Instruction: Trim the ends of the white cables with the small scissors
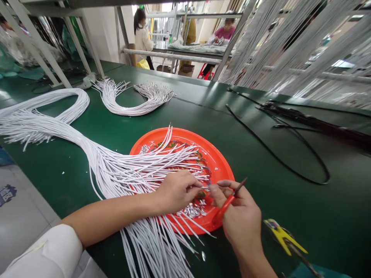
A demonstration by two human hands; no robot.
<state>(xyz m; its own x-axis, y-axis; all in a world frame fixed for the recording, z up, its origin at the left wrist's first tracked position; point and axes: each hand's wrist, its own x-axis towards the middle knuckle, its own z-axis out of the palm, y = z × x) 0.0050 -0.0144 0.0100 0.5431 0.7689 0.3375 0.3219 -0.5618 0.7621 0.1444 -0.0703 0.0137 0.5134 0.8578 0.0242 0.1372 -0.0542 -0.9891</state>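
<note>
A large bundle of white cables (113, 166) runs from the left and fans out over a red plastic tray (223, 164). My left hand (178, 191) is closed in a pinch on one cable end above the tray. Facing it, my right hand (242, 214) has thumb and finger at the same silvery tip. A red-handled tool (227, 206) with a dark pointed blade is gripped in that right hand; its exact kind is unclear. Silver foil scraps (194, 209) lie in the tray under my hands. More loose cable ends (162, 247) hang toward me in front of the tray.
A curved white cable bundle (130, 110) and a looped one (78, 104) lie on the green table (197, 112). Black cables (304, 173) lie at right. A yellow-handled tool (282, 235) rests near my right forearm. White strands hang behind; people sit and stand beyond.
</note>
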